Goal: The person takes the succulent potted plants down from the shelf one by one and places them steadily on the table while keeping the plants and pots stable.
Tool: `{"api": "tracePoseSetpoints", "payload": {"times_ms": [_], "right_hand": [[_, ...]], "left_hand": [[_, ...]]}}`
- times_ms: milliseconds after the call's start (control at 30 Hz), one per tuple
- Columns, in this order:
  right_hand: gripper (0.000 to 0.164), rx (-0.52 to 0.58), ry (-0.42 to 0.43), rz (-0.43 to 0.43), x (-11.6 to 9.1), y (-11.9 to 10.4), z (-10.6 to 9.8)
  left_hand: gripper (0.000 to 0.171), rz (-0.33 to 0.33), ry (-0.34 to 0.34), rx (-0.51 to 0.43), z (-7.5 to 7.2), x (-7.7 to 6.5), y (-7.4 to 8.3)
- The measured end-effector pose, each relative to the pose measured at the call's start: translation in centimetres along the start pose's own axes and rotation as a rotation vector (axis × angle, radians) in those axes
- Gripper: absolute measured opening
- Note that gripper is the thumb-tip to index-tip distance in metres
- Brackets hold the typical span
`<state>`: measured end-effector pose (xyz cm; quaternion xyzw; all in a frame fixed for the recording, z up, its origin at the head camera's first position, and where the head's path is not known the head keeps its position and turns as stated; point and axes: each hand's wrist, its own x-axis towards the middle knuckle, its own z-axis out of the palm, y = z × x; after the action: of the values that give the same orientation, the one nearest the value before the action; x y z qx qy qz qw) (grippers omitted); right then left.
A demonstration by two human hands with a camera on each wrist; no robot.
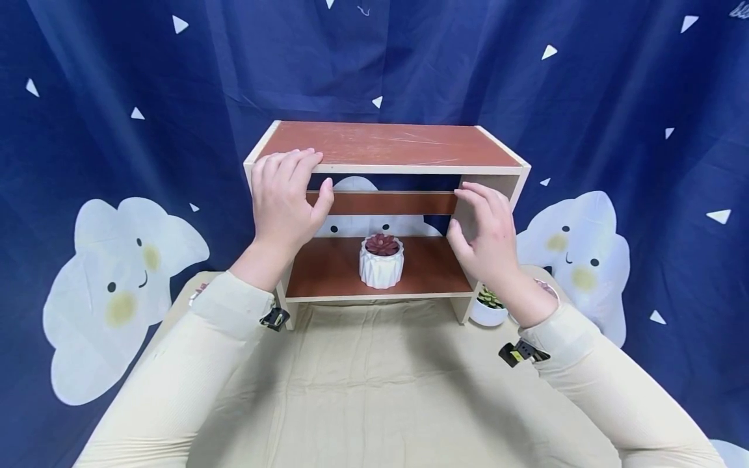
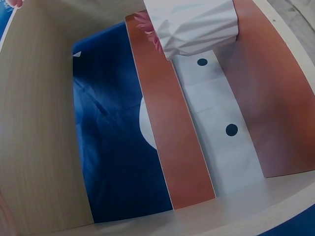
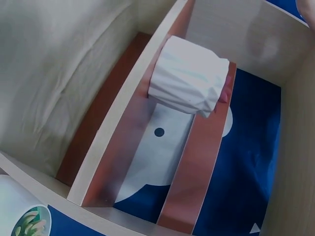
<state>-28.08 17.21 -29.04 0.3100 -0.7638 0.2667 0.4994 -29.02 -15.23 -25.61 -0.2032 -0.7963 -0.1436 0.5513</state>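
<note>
A small brown shelf with pale edges stands against the curtain. On its lower board sits a white ribbed pot holding a dark red succulent; the same pot shows tilted in the left wrist view and again in the right. My left hand lies at the shelf's top left front corner, fingers over the edge and thumb spread. Near the right side panel, in front of the opening, my right hand has loosely bent fingers with nothing between them. Whether it touches the panel I cannot tell.
A white pot with a green succulent stands beside the shelf's right leg, partly behind my right forearm. Beige cloth covers the table. Behind hangs a blue curtain with clouds and triangles. Reddish bits of other plants peek out behind both forearms.
</note>
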Motion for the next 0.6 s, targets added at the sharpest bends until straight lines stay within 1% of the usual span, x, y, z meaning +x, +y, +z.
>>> {"api": "tracePoseSetpoints", "payload": {"times_ms": [333, 600], "right_hand": [[0.044, -0.001, -0.048, 0.037, -0.7, -0.1, 0.1], [0.044, 0.012, -0.079, 0.053, -1.5, 0.0, 0.7]], "left_hand": [[0.048, 0.003, 0.017, 0.007, 0.2, 0.1, 0.0], [0.047, 0.006, 0.027, 0.003, 0.2, 0.0, 0.0]]}}
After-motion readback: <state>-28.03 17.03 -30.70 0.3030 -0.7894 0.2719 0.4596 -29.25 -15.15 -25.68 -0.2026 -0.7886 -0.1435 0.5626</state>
